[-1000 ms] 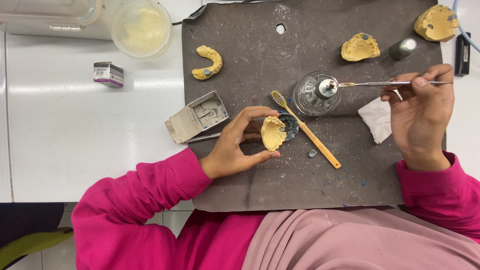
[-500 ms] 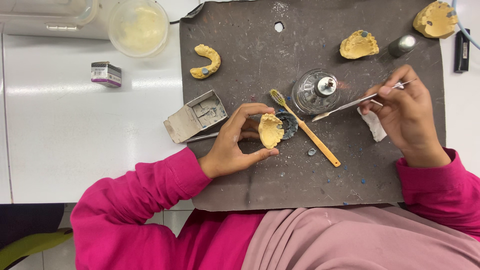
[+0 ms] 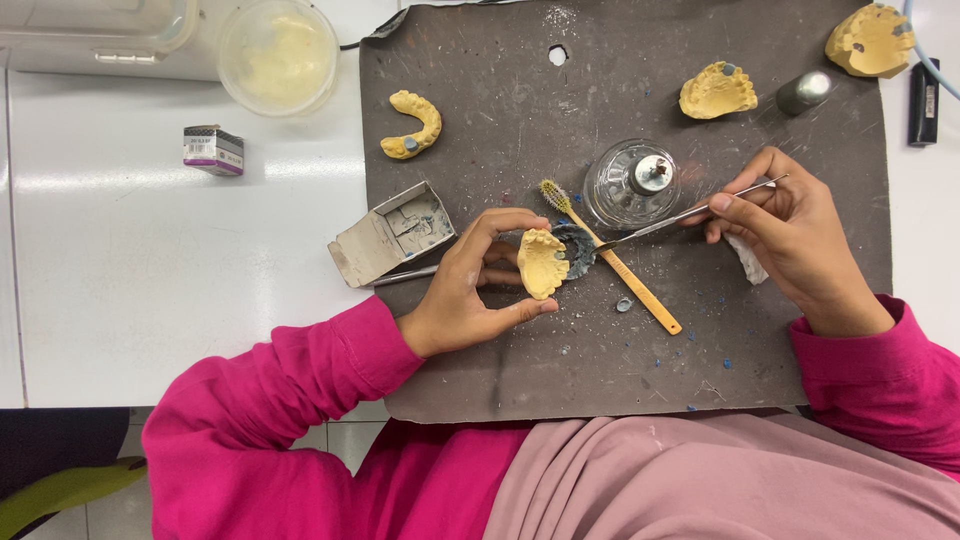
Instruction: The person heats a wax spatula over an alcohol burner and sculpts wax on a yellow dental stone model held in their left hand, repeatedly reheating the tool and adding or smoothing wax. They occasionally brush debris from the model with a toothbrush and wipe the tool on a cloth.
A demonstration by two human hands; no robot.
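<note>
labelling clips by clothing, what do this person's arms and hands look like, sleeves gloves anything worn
Both arms wear long, bright pink sleeves of a soft fabric, creased and bunched toward the wrists. The left sleeve and right sleeve end in plain cuffs at the wrist. The left hand and right hand are bare: no gloves, and no rings, watch or bracelets show.

A dental laboratory is indicated. Yellow plaster jaw casts (image 3: pixel 717 90) are laid out on a stained, scratched grey mat (image 3: pixel 500 360) on a white counter (image 3: pixel 130 280), well beyond the fingers. A glass spirit lamp (image 3: pixel 632 183) is set between the two hands, a thin metal instrument (image 3: pixel 690 213) is held in the fingers, and a wax-flecked toothbrush (image 3: pixel 610 258) lies just beside them.
</note>
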